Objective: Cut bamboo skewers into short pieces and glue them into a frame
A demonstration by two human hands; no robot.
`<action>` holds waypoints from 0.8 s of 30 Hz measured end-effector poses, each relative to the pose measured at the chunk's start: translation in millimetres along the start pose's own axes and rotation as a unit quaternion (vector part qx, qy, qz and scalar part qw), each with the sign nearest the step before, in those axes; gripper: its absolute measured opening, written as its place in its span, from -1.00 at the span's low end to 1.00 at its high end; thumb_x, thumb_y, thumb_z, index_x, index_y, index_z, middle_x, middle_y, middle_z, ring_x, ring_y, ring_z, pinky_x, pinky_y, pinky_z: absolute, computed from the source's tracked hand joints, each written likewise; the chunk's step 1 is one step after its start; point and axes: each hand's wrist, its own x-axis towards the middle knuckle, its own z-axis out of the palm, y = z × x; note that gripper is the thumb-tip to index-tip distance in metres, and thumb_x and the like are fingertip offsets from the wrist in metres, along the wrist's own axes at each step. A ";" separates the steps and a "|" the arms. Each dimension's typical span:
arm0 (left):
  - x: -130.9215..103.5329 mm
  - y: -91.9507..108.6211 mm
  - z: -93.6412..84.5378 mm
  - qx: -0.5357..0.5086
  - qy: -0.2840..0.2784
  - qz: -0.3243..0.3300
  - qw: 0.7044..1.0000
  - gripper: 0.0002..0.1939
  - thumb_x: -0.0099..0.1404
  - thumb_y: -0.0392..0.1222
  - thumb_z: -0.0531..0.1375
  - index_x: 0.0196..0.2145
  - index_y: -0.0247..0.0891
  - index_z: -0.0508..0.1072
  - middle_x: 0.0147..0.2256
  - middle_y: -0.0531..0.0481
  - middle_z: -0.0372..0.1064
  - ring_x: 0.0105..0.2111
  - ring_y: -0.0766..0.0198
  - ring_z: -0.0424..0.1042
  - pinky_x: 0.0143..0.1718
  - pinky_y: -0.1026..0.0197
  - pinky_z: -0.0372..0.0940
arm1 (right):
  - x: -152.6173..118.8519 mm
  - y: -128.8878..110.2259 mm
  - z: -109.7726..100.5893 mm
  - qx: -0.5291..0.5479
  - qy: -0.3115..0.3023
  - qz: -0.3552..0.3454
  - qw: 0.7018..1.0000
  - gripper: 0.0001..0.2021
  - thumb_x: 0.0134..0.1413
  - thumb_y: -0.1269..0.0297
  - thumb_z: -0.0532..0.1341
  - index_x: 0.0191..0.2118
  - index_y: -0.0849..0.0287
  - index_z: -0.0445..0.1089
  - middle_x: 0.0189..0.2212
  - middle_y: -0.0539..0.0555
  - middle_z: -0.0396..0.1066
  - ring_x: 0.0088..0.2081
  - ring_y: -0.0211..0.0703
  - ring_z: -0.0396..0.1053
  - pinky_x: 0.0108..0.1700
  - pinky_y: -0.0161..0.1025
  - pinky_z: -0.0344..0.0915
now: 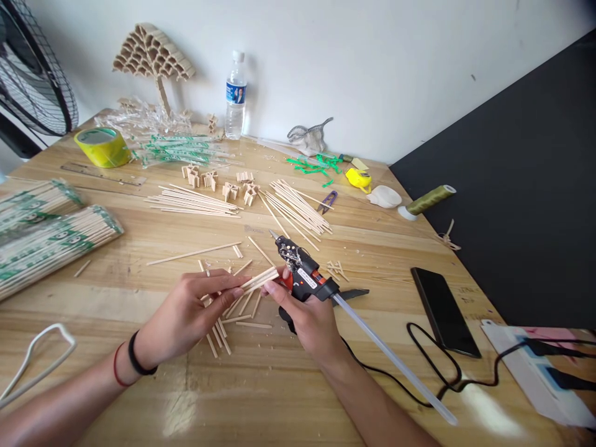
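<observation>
Near the middle of the table, my left hand point(193, 313) pinches one end of a few short wooden sticks point(261, 280) lying side by side. My right hand point(310, 316) is wrapped round a black hot glue gun point(307, 276), and its thumb and a fingertip touch the other end of the sticks. The gun's nozzle points up and left, away from the sticks. A long clear glue stick point(395, 360) juts out of its back. Cut stick pieces point(254, 325) lie scattered below and behind my hands.
Long sticks point(298, 211), small wooden assemblies point(230, 191) and purple snips point(328, 202) lie farther back. A water bottle point(236, 99) and a stick-built tree point(153, 56) stand by the wall. Packed sticks point(56, 248) are left; a phone point(444, 310) and black cable point(395, 380) right.
</observation>
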 end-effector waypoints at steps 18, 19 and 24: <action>6.3 1.7 -3.8 -0.090 0.032 -0.039 0.995 -0.84 0.36 -0.20 0.29 -0.25 -0.26 0.69 -0.28 -0.11 0.62 -0.28 0.21 0.54 -0.25 0.24 0.38 | 0.2 0.2 -1.3 0.008 -0.016 0.002 1.000 -0.77 0.14 0.07 0.42 -0.32 0.08 0.46 -0.37 0.01 0.54 -0.29 -0.06 0.51 -0.12 -0.12 0.45; 6.3 1.1 -3.8 -0.093 0.030 -0.041 0.994 -0.84 0.36 -0.20 0.29 -0.25 -0.26 0.69 -0.28 -0.11 0.62 -0.28 0.21 0.54 -0.24 0.24 0.38 | 0.2 -0.2 -1.6 0.005 -0.017 0.000 1.000 -0.78 0.14 0.08 0.41 -0.32 0.08 0.46 -0.38 0.01 0.54 -0.29 -0.06 0.52 -0.12 -0.12 0.45; 6.5 -2.7 -3.5 -0.101 0.027 -0.045 0.993 -0.86 0.36 -0.21 0.30 -0.25 -0.24 0.70 -0.29 -0.08 0.62 -0.28 0.23 0.54 -0.23 0.26 0.37 | 0.8 0.8 -2.8 0.003 -0.029 -0.002 1.000 -0.81 0.19 0.11 0.39 -0.31 0.09 0.48 -0.36 0.01 0.55 -0.27 -0.07 0.53 -0.09 -0.13 0.45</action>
